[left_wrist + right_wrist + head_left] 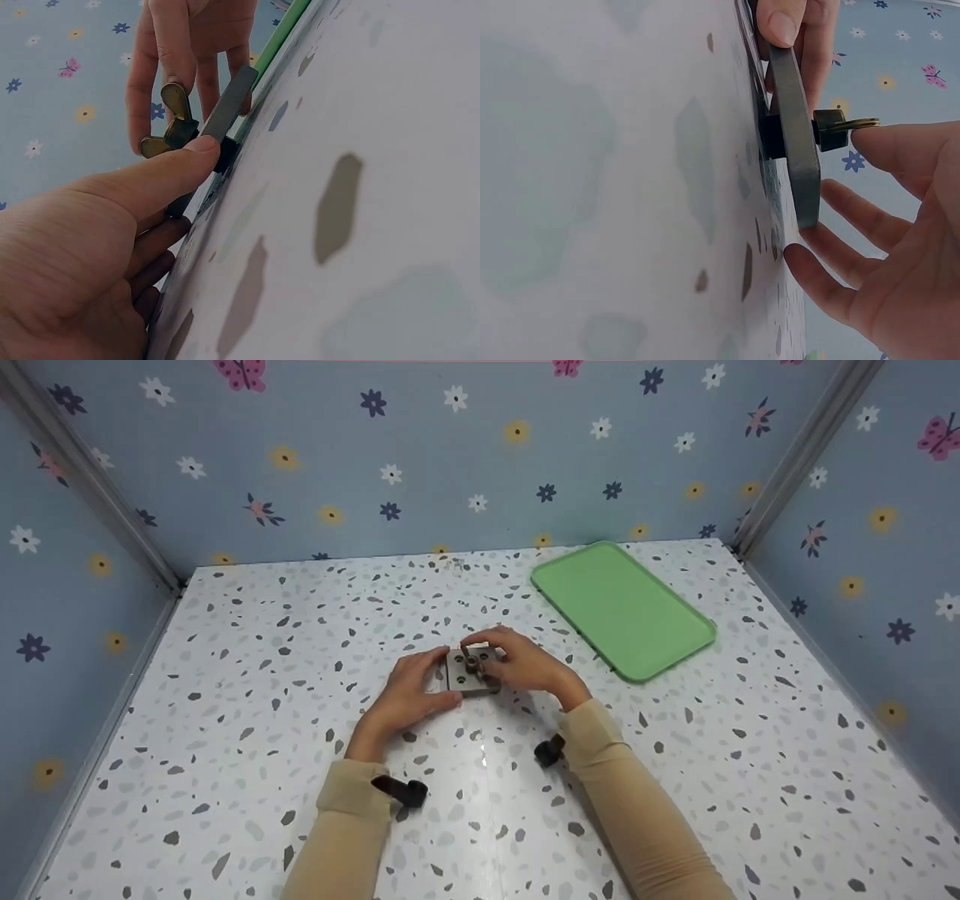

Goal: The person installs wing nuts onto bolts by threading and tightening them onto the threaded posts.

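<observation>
A rectangular grey metal plate with several holes sits at the middle of the table. My left hand grips its left side, thumb on the near edge and fingers at the far edge. A brass-coloured wing nut with a dark hub stands on the plate's upper face. The thumb and index finger of my right hand pinch its wings, the other fingers spread beside the plate. Under the plate, a dark block-like piece holds it slightly off the table, as the right wrist view shows.
A green tray lies at the back right of the speckled white table. Flower-patterned walls enclose the back and both sides. Black camera mounts are strapped at both wrists.
</observation>
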Tool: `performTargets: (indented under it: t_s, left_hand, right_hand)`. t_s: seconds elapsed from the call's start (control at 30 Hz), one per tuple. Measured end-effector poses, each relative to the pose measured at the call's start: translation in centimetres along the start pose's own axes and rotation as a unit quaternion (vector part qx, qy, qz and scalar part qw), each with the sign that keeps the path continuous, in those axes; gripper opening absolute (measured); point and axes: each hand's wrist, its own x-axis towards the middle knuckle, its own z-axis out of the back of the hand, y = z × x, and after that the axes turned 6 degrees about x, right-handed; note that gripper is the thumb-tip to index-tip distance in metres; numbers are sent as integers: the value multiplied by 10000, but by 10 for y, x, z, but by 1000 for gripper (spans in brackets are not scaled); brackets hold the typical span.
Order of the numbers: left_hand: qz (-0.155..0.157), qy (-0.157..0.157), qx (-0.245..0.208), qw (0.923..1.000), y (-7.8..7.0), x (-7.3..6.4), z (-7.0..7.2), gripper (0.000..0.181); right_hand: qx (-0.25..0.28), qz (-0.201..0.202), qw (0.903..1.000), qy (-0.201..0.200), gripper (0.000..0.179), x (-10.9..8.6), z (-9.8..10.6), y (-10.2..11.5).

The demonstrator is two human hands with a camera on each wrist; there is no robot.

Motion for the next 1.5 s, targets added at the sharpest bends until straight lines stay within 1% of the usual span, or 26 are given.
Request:
performTargets:
  t_s: [0.2,0.43,0.57,0.77,0.97,1.1,1.3,1.5]
  left_hand:
    - [-8,11,64,10000,0,0,0,91]
    - [67,-5,-87,9999,-1,-1,1,93]
    - [56,-17,-76,10000,-2,-1,1,92]
    - [38,-8,-70,10000,-2,-1,1,92]
    - [127,23,-83,9999,-2,-1,0,93]
    - [127,16,-92,9999,-1,-1,0,93]
    - [80,10,-96,9999,-2,-1,0,93]
    - [87,32,-52,9999,-2,-2,0,92]
  right_hand:
    - [174,-47,9998,80,48,-1,1,0]
    - [600,-25,9982,81,50,-2,2,2]
    - [562,-56,9984,85,51,-2,1,1]
    - [563,-210,9981,99,53,-3,1,-1]
    - [570,-206,9981,100,54,-3,2,-3]
    - [596,-251,9979,108,54,-3,2,-3]
    - [655,-201,9976,98,55,-4,2,-2]
    - [602,-260,9978,62,56,-4,2,-2]
